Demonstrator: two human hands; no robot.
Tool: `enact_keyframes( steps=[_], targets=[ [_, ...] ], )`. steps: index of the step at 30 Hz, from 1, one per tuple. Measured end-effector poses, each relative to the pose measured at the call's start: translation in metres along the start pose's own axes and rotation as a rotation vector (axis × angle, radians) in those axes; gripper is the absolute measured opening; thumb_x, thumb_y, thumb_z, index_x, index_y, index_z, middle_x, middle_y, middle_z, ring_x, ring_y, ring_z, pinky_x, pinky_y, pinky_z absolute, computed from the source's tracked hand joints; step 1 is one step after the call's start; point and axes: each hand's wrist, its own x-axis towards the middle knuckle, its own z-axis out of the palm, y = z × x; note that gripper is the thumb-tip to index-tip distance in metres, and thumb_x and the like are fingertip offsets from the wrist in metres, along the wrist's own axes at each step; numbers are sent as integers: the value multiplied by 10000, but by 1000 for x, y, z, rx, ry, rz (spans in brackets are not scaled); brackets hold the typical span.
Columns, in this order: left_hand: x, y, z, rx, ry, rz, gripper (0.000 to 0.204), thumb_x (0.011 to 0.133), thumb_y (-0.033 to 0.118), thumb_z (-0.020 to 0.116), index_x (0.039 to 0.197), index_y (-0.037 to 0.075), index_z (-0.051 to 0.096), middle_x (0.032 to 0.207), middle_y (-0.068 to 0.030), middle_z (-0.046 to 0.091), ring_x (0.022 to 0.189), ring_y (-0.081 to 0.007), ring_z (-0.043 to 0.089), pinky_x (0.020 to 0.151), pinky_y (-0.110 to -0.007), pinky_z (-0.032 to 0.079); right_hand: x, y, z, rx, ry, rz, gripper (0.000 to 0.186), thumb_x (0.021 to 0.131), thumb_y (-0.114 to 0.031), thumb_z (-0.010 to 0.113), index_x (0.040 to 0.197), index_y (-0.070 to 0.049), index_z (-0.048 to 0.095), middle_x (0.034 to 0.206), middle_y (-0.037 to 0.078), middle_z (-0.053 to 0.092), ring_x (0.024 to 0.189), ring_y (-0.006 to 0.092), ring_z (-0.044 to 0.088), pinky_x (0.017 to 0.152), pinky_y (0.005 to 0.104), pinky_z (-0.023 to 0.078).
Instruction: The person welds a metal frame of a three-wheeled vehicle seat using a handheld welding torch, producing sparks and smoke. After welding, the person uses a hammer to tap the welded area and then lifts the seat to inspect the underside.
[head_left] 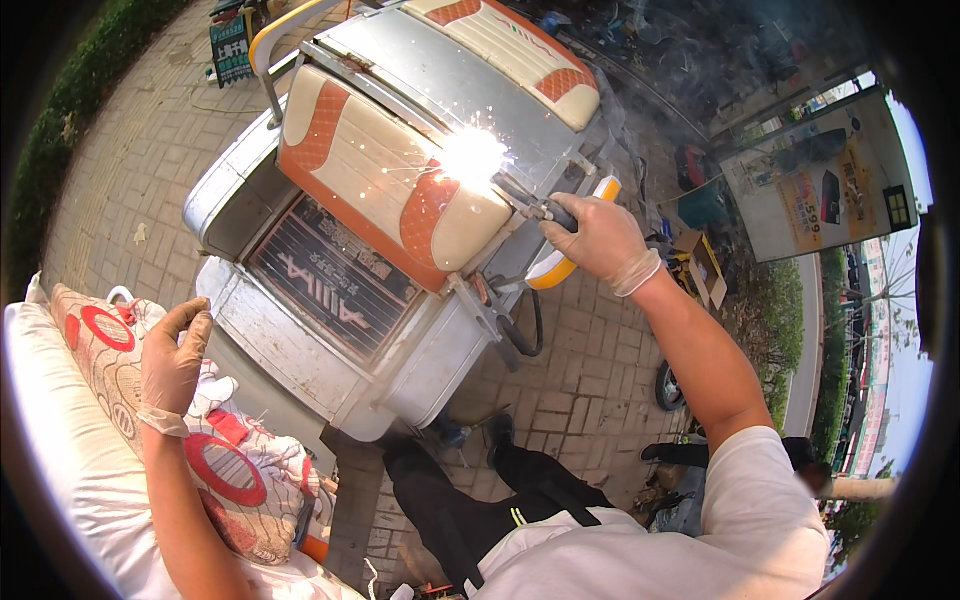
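Note:
My right hand (602, 238), in a thin pale glove, is closed round the dark handle of a welding electrode holder (545, 208). At its far end a blinding white arc (474, 158) throws sparks over the metal frame, between a cream-and-orange padded seat (365, 150) and a silver panel (430, 75). The glare hides the electrode's tip. My left hand (175, 362), gloved too, hangs over a patterned cushion (245, 455) at the left. Its thumb stands a little apart from the bent fingers, and I see nothing held there.
The seat belongs to a silver vehicle body (310, 395) with a ribbed footwell mat (335, 275). A yellow-and-white curved armrest (570, 265) sits beside my right hand. A cardboard box (700, 268) and a leaning signboard (820, 175) stand to the right. Another person (690, 495) is at the lower right.

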Motion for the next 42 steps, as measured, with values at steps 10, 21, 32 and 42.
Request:
enact_keyframes(
  steps=[10,21,32,42],
  targets=[
    [2,-4,0,-28,-13,-15,355,1014,205,689,1259,-51,701,1160,-134,754,1078,-189,690,972,-318,522,-9,-1,-13,-12,-68,41,394,892,-332,753,1173,-56,733,989,199,749,926,400,714,810,453,578],
    [2,-4,-1,-6,-16,7,360,1015,203,686,1261,-59,698,1152,-142,754,1072,-191,695,965,-318,527,-6,1,-2,13,15,3,384,901,-386,714,1119,-71,739,897,197,732,867,401,714,777,493,579],
    [1,-2,0,-6,-4,-5,360,1016,207,685,1258,-59,700,1158,-147,754,1078,-195,693,968,-316,526,-2,-4,1,-6,12,5,350,912,-370,699,1081,-65,737,894,194,734,871,399,708,772,496,571],
    [2,-5,-1,-2,-7,1,358,1012,210,685,1251,-55,704,1148,-151,757,1081,-204,698,972,-330,526,-12,-2,-10,-3,6,13,356,897,-333,734,1138,-71,742,951,182,746,891,387,716,782,458,580]
  ],
)
